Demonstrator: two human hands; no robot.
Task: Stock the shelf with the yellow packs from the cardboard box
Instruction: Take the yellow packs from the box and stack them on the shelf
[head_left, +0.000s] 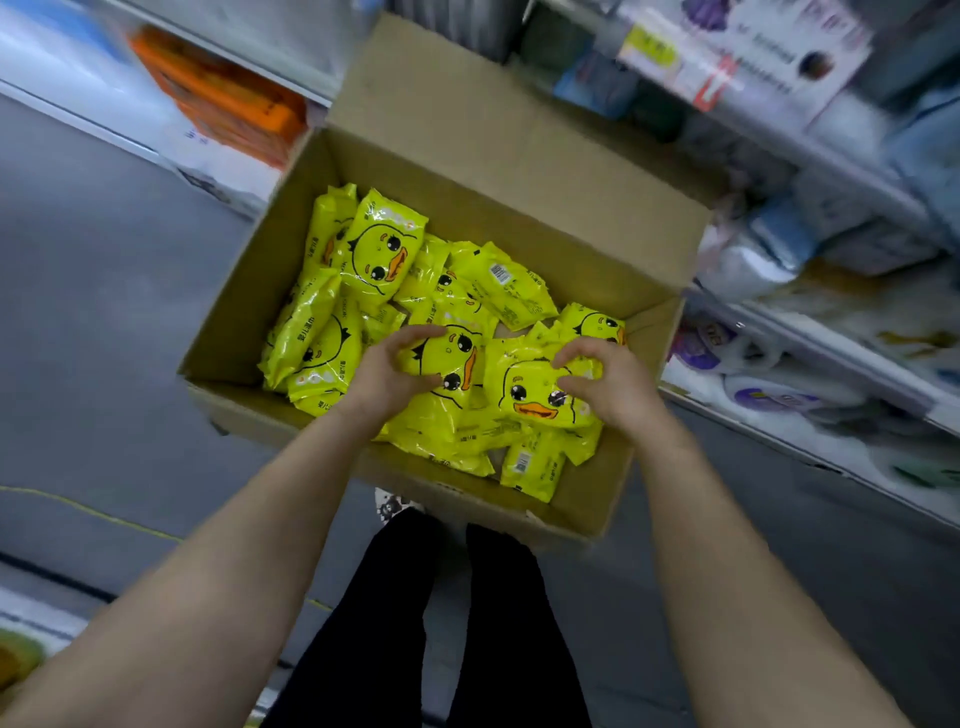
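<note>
Risks: pack film looks slick + puffy, so a shallow edge pinch may slip on lift. The pile in the cardboard box (493, 171) is loose, so neighbours could drag up w/ the grabbed ones and spill. Both hands are down in the box, near side. Left hand (384, 374) curls round a duck-face pack (452, 358), fingers over top, thumb below. Right hand (608, 384) pinches the right edge of the adjacent pack (535, 395). Remaining yellow packs (379, 249) lie jumbled, mostly left/behind. Shelf (810, 353) is to the right, holding other goods.

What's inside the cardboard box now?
Many yellow packs, heaped loosely; left hand and right hand each grip one. They hide most of the cardboard box floor and any lower layers.
</note>
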